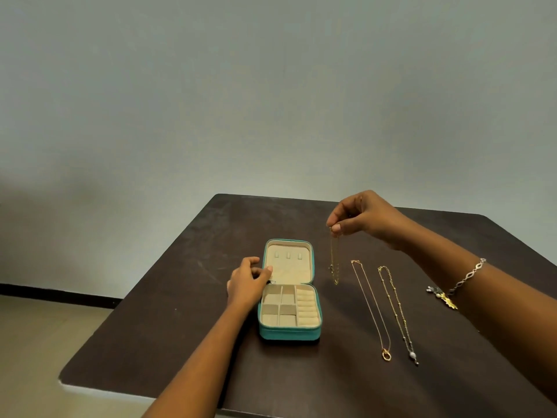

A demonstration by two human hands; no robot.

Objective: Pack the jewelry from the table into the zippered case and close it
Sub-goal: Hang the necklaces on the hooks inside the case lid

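Observation:
A teal zippered case (pixel 288 333) lies open on the dark table (pixel 187 327), its beige lid flat at the back and its divided tray at the front. My left hand (pixel 247 282) holds the case's left edge near the hinge, thumb on the lid's rim. Right of the case, my right hand (pixel 360 217) pinches a thin gold chain (pixel 334 260), which hangs doubled above the table. Two more necklaces lie stretched out further right: one with a gold ring pendant (pixel 371 309), one with a pearl pendant (pixel 397 312). A small pile of earrings (pixel 442 297) lies beside my right forearm.
A silver bracelet (pixel 470 274) sits on my right wrist. The table's left edge (pixel 132 300) drops to a tan floor, and a plain grey wall stands behind.

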